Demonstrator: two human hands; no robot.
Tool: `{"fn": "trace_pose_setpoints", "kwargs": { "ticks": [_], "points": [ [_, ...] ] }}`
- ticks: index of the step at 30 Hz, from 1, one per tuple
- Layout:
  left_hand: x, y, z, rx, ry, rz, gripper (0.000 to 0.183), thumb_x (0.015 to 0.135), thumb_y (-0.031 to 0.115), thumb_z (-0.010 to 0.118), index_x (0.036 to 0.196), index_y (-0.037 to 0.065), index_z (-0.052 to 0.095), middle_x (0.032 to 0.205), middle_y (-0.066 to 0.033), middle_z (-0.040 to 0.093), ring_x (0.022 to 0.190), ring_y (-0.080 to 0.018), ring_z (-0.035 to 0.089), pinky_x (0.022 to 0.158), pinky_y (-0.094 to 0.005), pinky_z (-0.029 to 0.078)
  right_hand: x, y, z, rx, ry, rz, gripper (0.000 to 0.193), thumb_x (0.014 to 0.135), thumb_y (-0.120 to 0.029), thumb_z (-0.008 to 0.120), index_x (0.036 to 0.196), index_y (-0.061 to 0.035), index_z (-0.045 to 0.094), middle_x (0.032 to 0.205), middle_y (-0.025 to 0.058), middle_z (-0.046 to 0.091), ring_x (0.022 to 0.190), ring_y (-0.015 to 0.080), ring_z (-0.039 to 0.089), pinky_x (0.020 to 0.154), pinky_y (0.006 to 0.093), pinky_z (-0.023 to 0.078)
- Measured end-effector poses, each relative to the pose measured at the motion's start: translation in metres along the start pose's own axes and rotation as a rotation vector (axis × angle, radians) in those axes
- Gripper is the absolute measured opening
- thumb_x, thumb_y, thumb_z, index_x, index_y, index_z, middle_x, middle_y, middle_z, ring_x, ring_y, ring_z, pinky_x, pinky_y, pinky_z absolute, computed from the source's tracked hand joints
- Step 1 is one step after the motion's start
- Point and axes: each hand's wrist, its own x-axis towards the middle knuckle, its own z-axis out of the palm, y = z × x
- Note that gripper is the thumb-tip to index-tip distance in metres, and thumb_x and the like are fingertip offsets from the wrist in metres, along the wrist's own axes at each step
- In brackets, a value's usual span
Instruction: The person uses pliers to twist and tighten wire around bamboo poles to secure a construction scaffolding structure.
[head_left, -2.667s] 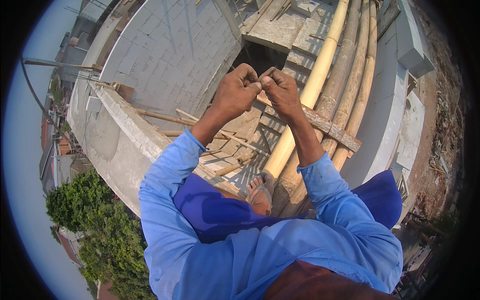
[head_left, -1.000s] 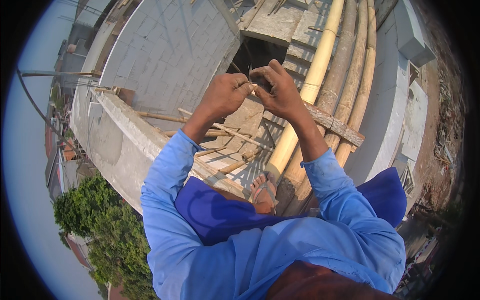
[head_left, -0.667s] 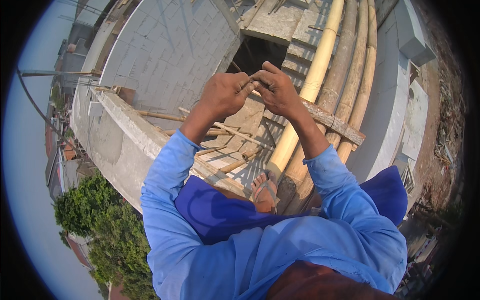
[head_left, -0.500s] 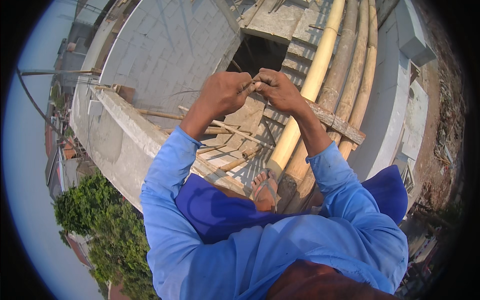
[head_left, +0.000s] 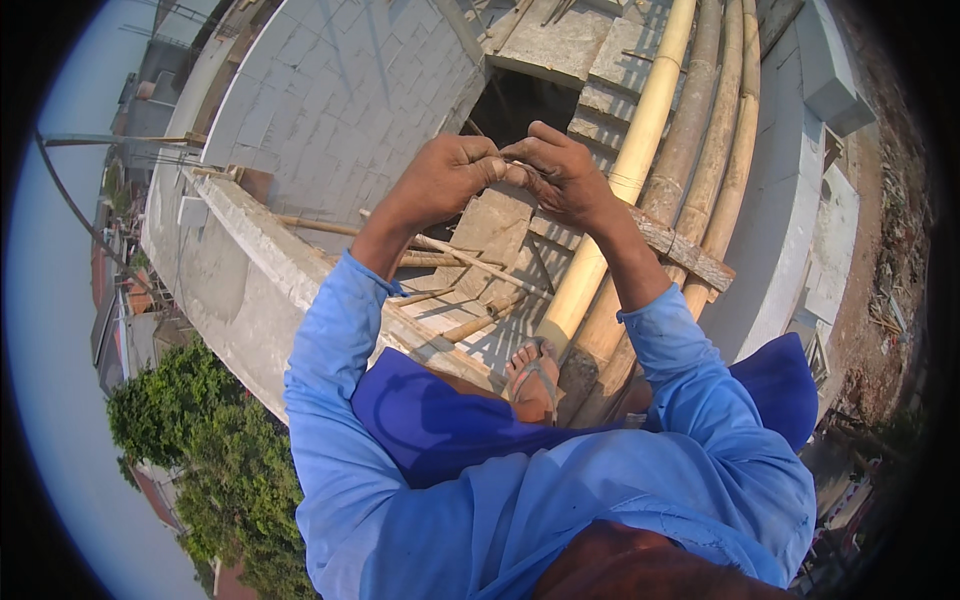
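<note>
- we look straight down from high on a building; our two forearms in light blue sleeves (head_left: 330,400) rise from the lower edge and meet in front of us.
- left hand (head_left: 450,180) is curled into a loose fist, knuckles up, thumb side pressed against the other hand.
- right hand (head_left: 560,180) is cupped, fingers bent inward, its fingertips touching the left hand's thumb and forefinger.
- hands are together, touching at the fingertips, pinching at one shared spot; whatever sits between them is too small and hidden to name, so we cannot tell what they clamp on.
- the meeting point of the hands hangs over a dark opening (head_left: 520,105) in the structure, just left of the poles.
- bamboo poles (head_left: 650,130) run side by side from the upper right down toward our feet; the leftmost is pale yellow, the others brown and weathered.
- a rough plank (head_left: 690,255) lies across the poles, just below the right wrist.
- one foot (head_left: 535,375) in a sandal rests at the base of the yellow pole, toes toward the opening.
- thin sticks (head_left: 440,250) cross a slatted platform under the left forearm.
- a grey block wall (head_left: 340,90) fills the upper left, with a concrete ledge (head_left: 230,270) below it.
- dark blue cloth (head_left: 440,430) covers our lap between the sleeves.
- far below: green trees (head_left: 200,450) lower left, rubble-strewn ground (head_left: 890,230) at the right edge.
</note>
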Motion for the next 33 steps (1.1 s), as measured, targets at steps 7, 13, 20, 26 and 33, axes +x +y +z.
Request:
{"fn": "trace_pose_setpoints", "kwargs": {
  "ticks": [7, 13, 20, 26, 33],
  "points": [
    [-0.003, 0.002, 0.018, 0.715, 0.156, 0.350, 0.018, 0.085, 0.021, 0.060, 0.080, 0.004, 0.060, 0.063, -0.0138, 0.053, 0.056, -0.0219, 0.050, 0.052, -0.0343, 0.040, -0.001, -0.001, -0.001, 0.382, -0.054, 0.527, 0.042, 0.090, -0.033, 0.055, 0.064, -0.0008, 0.061, 0.058, 0.0042, 0.052, 0.053, 0.0136, 0.047, 0.051, 0.0276, 0.038],
    [0.000, 0.004, 0.017, 0.393, 0.156, 0.144, 0.014, 0.084, 0.017, 0.060, 0.080, 0.004, 0.060, 0.062, -0.0142, 0.054, 0.055, -0.0317, 0.051, 0.051, -0.0375, 0.040, 0.003, -0.004, -0.007, 0.457, -0.071, 0.603, 0.034, 0.088, -0.027, 0.056, 0.070, 0.0008, 0.062, 0.059, 0.0027, 0.054, 0.052, 0.0091, 0.047, 0.048, 0.0257, 0.036],
    [-0.004, 0.007, 0.026, 0.735, 0.154, 0.386, 0.019, 0.085, 0.017, 0.059, 0.074, 0.002, 0.053, 0.063, -0.0146, 0.053, 0.058, -0.0345, 0.053, 0.051, -0.0391, 0.040, 0.001, 0.007, -0.009, 0.922, -0.083, 1.065, 0.028, 0.086, -0.020, 0.056, 0.069, 0.0015, 0.058, 0.063, 0.0039, 0.056, 0.051, 0.0096, 0.047, 0.049, 0.0239, 0.037],
    [0.006, -0.001, 0.028, 0.475, 0.215, 0.121, 0.021, 0.085, 0.021, 0.059, 0.078, 0.001, 0.058, 0.062, -0.0159, 0.053, 0.054, -0.0285, 0.050, 0.053, -0.0374, 0.040, -0.002, 0.003, 0.006, 0.215, 0.268, 0.536, 0.019, 0.083, -0.016, 0.061, 0.092, 0.0010, 0.057, 0.070, 0.0084, 0.059, 0.056, 0.0150, 0.052, 0.051, 0.0272, 0.042],
    [0.005, 0.010, 0.017, 0.424, 0.215, -0.006, 0.023, 0.086, 0.021, 0.059, 0.079, -0.001, 0.060, 0.061, -0.0168, 0.052, 0.053, -0.0228, 0.045, 0.054, -0.0351, 0.040, -0.007, -0.004, 0.005, -0.153, 0.198, 0.151, 0.024, 0.076, -0.007, 0.065, 0.100, -0.0069, 0.059, 0.087, 0.0115, 0.049, 0.069, 0.0297, 0.056, 0.062, 0.0357, 0.047]
  ]
}}
